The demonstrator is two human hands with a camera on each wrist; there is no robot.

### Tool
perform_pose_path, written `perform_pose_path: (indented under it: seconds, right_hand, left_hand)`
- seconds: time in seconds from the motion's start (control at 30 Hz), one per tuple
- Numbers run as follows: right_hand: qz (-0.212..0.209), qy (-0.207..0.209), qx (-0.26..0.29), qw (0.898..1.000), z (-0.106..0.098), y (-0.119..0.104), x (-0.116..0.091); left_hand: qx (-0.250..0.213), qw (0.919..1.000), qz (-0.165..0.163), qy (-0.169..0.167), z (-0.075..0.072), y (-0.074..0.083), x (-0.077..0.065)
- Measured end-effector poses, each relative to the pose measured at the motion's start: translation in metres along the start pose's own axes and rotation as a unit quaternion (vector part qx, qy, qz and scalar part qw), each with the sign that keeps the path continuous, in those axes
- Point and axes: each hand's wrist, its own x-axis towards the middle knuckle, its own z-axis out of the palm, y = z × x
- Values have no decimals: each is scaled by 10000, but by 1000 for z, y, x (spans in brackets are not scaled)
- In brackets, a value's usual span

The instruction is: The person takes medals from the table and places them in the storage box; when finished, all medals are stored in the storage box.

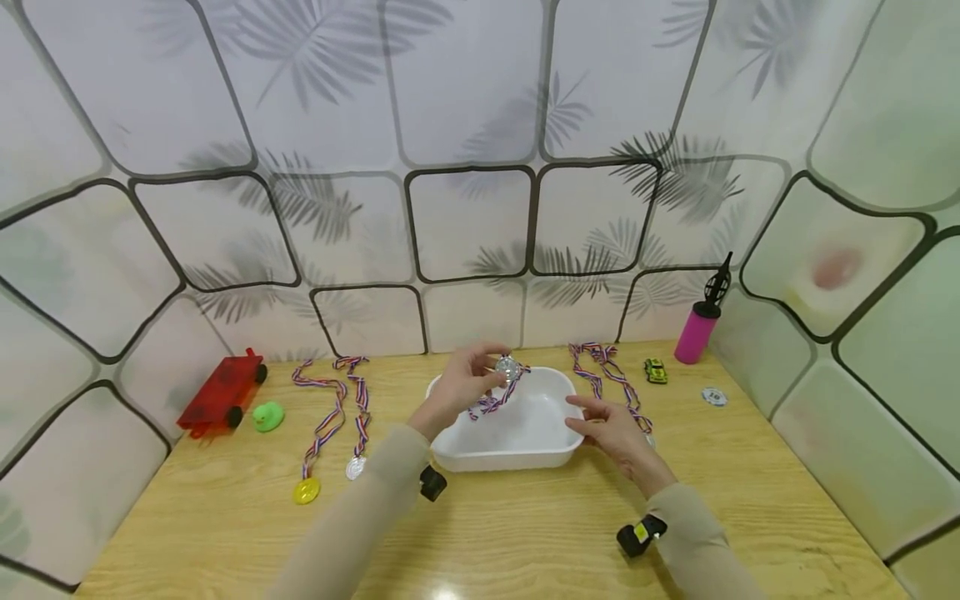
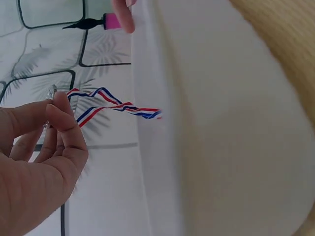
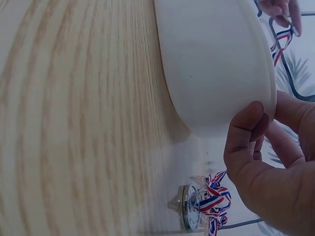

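Over the white basin (image 1: 536,425), my left hand (image 1: 463,387) pinches a silver medal (image 1: 507,368) between thumb and fingers. Its red, white and blue ribbon (image 2: 101,98) trails down into the basin, and the ribbon's lower end is hidden by the wall in the left wrist view. My right hand (image 1: 618,435) grips the basin's right rim, thumb on one side and fingers on the other, as the right wrist view shows. Just right of that hand lies another medal (image 3: 191,207) on a striped ribbon (image 1: 615,375), partly covered by the hand in the head view.
Left of the basin lie a gold medal (image 1: 306,491) and a silver medal (image 1: 356,467) with ribbons, a green duck (image 1: 267,416) and a red cart (image 1: 222,392). To the right are a toy car (image 1: 656,371), a poker chip (image 1: 714,397) and a pink pump (image 1: 696,335). A patterned curtain (image 1: 472,225) encloses the table.
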Motion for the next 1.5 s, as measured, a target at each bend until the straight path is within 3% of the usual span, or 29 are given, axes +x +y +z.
perform_pose_path:
  seconds: [0.23, 0.7, 1.0, 1.2, 1.5]
  right_hand:
    - [94, 64, -101, 9999, 0, -2, -1]
    - [60, -65, -116, 9999, -1, -2, -1]
    - [-34, -30, -27, 10000, -1, -1, -3]
    - [-55, -31, -86, 9999, -1, -1, -4]
    - [2, -73, -99, 9999, 0, -5, -4]
  left_hand:
    - [-65, 9996, -248, -130, 26, -15, 3]
    - [25, 9977, -674, 50, 63, -33, 12]
    - [104, 9982, -585, -107, 74, -47, 18]
    - [635, 9942, -852, -160, 77, -54, 15]
    - [736, 9908, -1113, -226, 76, -53, 15]
